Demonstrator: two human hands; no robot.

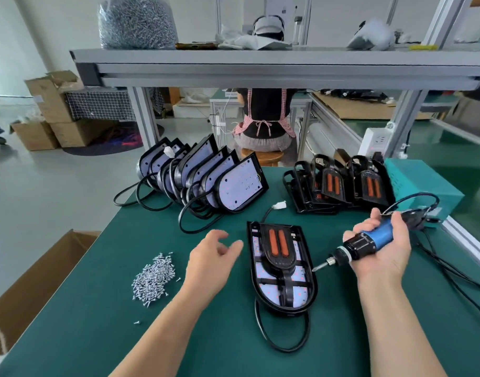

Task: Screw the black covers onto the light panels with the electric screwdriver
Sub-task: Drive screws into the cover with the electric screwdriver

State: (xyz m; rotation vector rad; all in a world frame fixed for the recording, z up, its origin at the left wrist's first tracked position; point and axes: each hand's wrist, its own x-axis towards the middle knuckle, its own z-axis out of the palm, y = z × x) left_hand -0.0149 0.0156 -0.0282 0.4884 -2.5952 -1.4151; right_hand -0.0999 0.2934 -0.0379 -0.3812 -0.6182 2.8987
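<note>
A light panel [298, 293] lies flat at the middle of the green table, with a black cover [278, 247] bearing two orange strips on top of it. My right hand [383, 246] grips the blue and black electric screwdriver [369, 239], whose bit points down-left to the panel's right edge. My left hand [211, 263] hovers just left of the panel, fingers relaxed, holding nothing. A pile of small silver screws [153, 278] lies to the left of that hand.
Several bare light panels [206, 175] lean in a row at the back left, their black cables looped on the table. A stack of black covers [339, 183] stands back right beside a teal box [421, 186]. An open cardboard box [37, 281] sits left of the table. A person sits beyond.
</note>
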